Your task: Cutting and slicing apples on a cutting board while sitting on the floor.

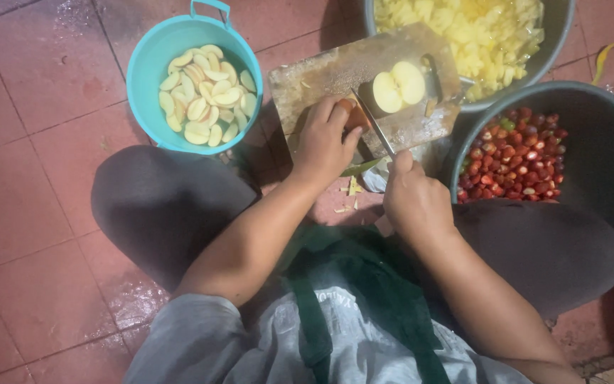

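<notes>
One camera only, worn on the head, looks almost straight down over the person's chest and lap to the tiled floor [30, 213]. It sits close: forearms and knees fill the lower half of the frame, and the board [321, 75] lies just beyond them near the top centre. The teal tub [143, 78] shows nearly whole at upper left, while two dark tubs [605, 142] at upper right are cut by the frame edge.

A teal bucket [143, 64] of apple slices [206, 94] sits on red tiles [30, 178].
</notes>
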